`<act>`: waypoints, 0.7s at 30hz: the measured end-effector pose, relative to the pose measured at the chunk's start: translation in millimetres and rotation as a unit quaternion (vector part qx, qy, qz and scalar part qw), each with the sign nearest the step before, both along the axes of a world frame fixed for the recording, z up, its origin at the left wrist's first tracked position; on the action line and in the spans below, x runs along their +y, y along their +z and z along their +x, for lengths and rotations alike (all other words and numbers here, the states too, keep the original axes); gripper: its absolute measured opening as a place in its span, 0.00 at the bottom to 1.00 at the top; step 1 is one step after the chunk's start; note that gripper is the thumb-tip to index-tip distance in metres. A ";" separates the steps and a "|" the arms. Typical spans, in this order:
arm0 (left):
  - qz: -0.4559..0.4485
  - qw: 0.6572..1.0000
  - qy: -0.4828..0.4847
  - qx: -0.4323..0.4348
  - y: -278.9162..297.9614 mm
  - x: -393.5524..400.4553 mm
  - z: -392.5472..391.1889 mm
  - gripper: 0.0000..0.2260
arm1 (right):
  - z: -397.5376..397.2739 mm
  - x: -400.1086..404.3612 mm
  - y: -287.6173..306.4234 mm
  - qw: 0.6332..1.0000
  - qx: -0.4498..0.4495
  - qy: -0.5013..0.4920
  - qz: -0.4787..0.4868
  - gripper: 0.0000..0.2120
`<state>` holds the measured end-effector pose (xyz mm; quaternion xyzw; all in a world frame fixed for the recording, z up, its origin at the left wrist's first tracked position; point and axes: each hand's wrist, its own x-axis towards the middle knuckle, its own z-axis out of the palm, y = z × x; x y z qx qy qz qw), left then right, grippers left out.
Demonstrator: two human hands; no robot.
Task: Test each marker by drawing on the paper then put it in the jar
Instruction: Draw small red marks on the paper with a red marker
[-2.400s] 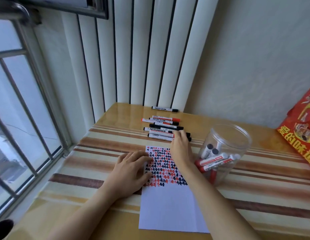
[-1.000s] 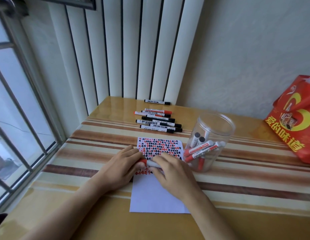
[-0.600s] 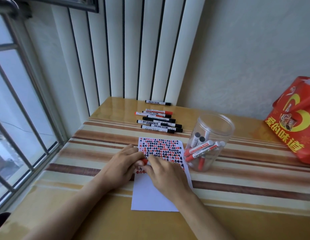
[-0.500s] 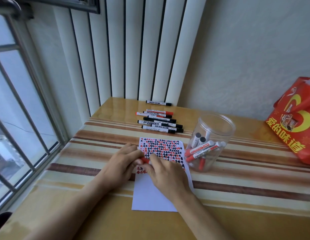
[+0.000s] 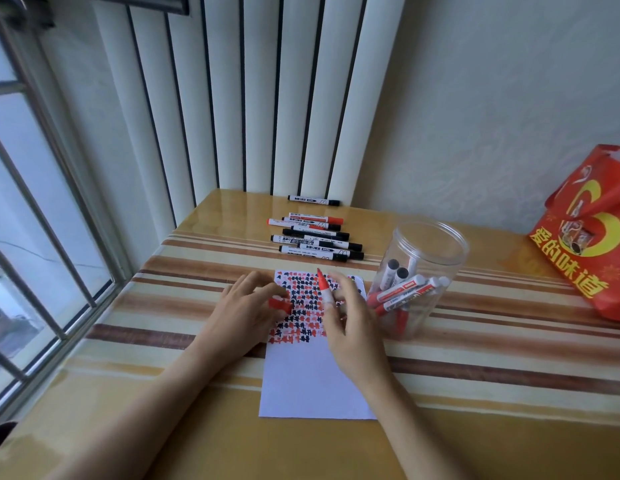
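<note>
Head view: the right hand (image 5: 350, 327) pinches an uncapped red marker (image 5: 323, 287), tip pointing up and away, above the paper (image 5: 312, 375). The left hand (image 5: 248, 306) pinches the red cap (image 5: 280, 304) just left of the marker, over the paper's left edge. The jar (image 5: 422, 271), holding several markers, stands just right of the right hand. The spare markers (image 5: 315, 237) lie beyond both hands.

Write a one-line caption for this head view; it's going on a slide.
Left hand holds the red cap, right hand the uncapped red marker above the paper.
</note>
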<state>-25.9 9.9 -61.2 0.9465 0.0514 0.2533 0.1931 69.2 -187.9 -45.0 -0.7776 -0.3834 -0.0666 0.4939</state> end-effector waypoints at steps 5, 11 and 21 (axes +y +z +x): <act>-0.031 0.999 0.003 -0.043 2.7 2.2 -3.4 0.09 | 5.2 -2.3 -2.3 0.971 0.203 0.046 0.116 0.11; 0.007 1.000 -0.024 0.001 -0.7 2.9 -6.7 0.10 | 9.6 -5.6 0.8 0.848 0.466 0.111 0.225 0.22; 0.009 0.996 -0.007 0.085 -7.7 2.6 -6.9 0.21 | 1.7 -4.9 -1.8 0.933 0.337 0.062 0.110 0.06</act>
